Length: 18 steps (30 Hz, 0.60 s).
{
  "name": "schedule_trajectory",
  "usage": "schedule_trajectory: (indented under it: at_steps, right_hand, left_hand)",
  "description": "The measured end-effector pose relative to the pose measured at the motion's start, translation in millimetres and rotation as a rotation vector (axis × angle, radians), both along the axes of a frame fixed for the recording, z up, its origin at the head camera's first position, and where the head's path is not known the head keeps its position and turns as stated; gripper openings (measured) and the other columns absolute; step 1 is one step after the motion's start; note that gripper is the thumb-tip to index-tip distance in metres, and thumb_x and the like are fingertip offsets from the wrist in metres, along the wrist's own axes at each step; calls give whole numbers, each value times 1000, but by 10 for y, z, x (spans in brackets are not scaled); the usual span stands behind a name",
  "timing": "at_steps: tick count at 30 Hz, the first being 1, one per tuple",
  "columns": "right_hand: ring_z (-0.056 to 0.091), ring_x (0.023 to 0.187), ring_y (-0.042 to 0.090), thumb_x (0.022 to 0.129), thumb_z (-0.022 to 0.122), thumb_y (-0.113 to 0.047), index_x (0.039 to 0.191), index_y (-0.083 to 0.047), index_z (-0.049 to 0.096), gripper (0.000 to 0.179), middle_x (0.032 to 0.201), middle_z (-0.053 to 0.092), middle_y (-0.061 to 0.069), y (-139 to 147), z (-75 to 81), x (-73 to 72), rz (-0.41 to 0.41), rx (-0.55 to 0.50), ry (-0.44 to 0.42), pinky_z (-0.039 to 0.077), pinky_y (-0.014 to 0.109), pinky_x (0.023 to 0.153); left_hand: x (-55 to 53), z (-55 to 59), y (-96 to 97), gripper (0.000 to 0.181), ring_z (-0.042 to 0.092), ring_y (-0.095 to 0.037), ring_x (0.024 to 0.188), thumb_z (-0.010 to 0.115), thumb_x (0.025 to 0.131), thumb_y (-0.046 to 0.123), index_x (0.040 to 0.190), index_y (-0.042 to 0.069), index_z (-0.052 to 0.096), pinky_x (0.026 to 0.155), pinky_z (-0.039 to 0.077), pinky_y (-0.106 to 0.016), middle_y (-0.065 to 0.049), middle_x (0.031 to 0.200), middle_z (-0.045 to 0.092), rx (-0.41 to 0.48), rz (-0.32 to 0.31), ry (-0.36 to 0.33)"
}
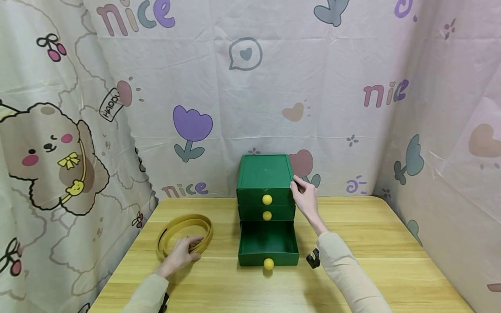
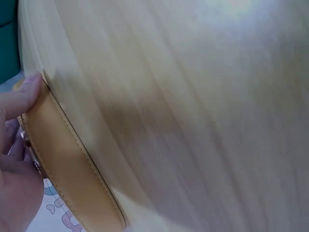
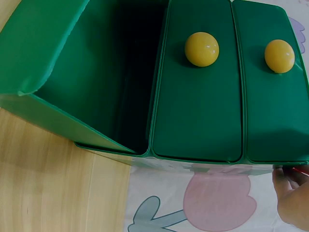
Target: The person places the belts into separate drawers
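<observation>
A green three-drawer box [image 1: 265, 174] stands at the middle back of the wooden table [image 1: 375, 243]. Its bottom drawer [image 1: 268, 243] is pulled out and looks empty [image 3: 96, 82]; the two upper drawers are closed, each with a yellow knob [image 1: 267, 199]. My right hand [image 1: 304, 196] presses its fingertips [image 3: 289, 191] against the box's upper right edge. A coiled yellow belt [image 1: 184, 230] lies to the left of the box. On its near side sits my left hand [image 1: 181, 255], and its thumb [image 2: 21, 96] and fingers pinch the strap [image 2: 67, 164].
Cartoon-print cloth [image 1: 242, 95] hangs behind the table and along both sides. A small black device [image 1: 313, 259] sits at my right wrist, beside the open drawer. Bare tabletop stretches to the right of the box and along the front edge.
</observation>
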State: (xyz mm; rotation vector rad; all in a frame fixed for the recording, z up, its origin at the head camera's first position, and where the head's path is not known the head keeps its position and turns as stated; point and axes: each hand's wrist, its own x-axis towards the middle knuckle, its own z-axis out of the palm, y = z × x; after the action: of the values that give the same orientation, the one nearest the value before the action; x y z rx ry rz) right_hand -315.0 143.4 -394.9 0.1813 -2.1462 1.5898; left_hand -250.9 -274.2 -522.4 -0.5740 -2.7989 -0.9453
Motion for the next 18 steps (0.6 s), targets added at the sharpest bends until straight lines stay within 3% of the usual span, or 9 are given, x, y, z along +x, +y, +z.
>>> schedule_trajectory:
  at_steps: [5, 18]
  right_hand:
    - [57, 134, 28, 100, 59, -17, 136, -3, 63, 39, 140, 62, 17, 6, 2, 2, -2, 13, 3, 49, 38, 105]
    - [56, 134, 28, 101, 59, -17, 136, -3, 63, 38, 140, 62, 17, 14, 0, -8, 0, 15, 6, 49, 38, 106]
  left_hand:
    - [-4, -7, 51, 52, 71, -37, 105, 84, 75, 1, 124, -6, 67, 92, 56, -47, -22, 117, 73, 17, 45, 24]
    - [-22, -63, 197, 42, 70, -17, 83, 89, 72, 16, 112, 9, 77, 74, 57, -31, -3, 95, 79, -22, 207, 94]
